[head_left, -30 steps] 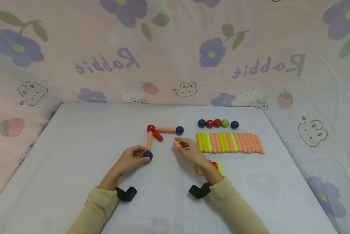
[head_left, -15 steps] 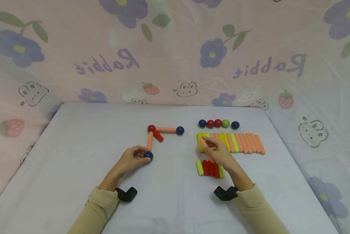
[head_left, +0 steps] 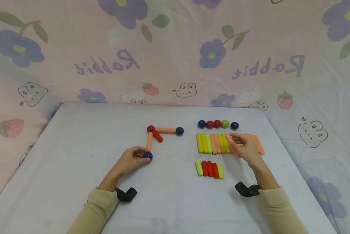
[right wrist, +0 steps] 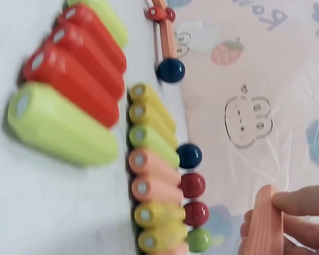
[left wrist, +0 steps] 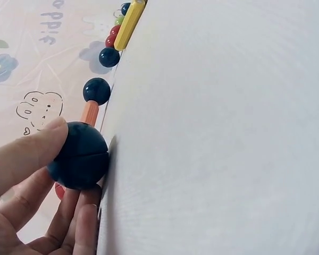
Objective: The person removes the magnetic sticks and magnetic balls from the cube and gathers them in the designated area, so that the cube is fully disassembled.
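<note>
My left hand (head_left: 131, 159) pinches a dark blue ball (left wrist: 80, 154) between thumb and fingers. That ball sits at the near end of a peach rod (head_left: 149, 141), which runs up to a red ball (head_left: 151, 129). From the red ball, a short red rod (head_left: 158, 136) points toward me, and another peach rod (head_left: 165, 130) leads right to a second blue ball (head_left: 179, 131). Over the right part of the long rod row, my right hand (head_left: 247, 149) pinches a loose peach rod (right wrist: 265, 223), raised and tilted. Its fingers hide some rods in the head view.
The row of yellow, green and peach rods (head_left: 205, 143) lies on the right of the white table (head_left: 75, 169). Behind it is a line of blue, red and green balls (head_left: 217, 123). Shorter green and red rods (head_left: 210, 169) lie nearer me. A printed cloth (head_left: 163, 58) hangs behind.
My right hand has moved right with the peach rod, from near the joined pieces to above the long row. The left hand has stayed on the blue ball.
</note>
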Motion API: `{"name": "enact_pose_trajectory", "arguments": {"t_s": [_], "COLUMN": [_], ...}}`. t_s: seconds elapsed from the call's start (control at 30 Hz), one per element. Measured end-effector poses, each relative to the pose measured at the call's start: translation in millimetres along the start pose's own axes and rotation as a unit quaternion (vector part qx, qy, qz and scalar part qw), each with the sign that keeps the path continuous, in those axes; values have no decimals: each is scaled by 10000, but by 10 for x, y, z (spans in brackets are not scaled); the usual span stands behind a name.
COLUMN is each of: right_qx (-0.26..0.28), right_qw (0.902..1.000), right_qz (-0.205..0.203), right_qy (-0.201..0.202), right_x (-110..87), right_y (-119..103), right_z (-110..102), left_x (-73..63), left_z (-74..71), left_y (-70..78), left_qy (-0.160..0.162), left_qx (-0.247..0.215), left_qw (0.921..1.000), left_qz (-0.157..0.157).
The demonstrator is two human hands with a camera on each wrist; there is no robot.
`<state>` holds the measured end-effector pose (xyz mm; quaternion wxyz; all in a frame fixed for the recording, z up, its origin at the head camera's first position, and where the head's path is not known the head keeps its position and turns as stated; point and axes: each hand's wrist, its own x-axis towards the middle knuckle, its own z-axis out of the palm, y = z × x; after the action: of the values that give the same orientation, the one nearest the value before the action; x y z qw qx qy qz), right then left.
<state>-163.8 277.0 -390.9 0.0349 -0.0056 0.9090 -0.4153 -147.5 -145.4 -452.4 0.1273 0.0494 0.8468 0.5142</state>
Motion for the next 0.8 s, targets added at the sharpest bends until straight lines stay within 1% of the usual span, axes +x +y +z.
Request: {"name": "enact_pose_trajectory", "arguments": {"t_s": [0.2, 0.4, 0.5, 0.63, 0.8], "right_qx": [-63, -23, -50, 17, 18], "right_qw": [9984, 9943, 9905, 9853, 9826], "right_qz": [416, 792, 1119, 1459, 1604], "right_qy": [384, 713, 796, 888, 937], "right_x": [2, 87, 136, 199, 267], "right_y": [187, 355, 425, 512, 615], "right_z": [-181, -303, -356, -452, -587], "left_x": [-12, -18, -16, -10, -13], "left_z": [2, 4, 4, 4, 2], "left_y": [-16, -17, -16, -9, 6], "left_qy": [-49, -49, -41, -8, 41], "left_qx": [1, 8, 27, 74, 97], "left_qw": [10000, 10000, 10000, 10000, 9999], "left_qz": [-19, -40, -41, -53, -90]}}
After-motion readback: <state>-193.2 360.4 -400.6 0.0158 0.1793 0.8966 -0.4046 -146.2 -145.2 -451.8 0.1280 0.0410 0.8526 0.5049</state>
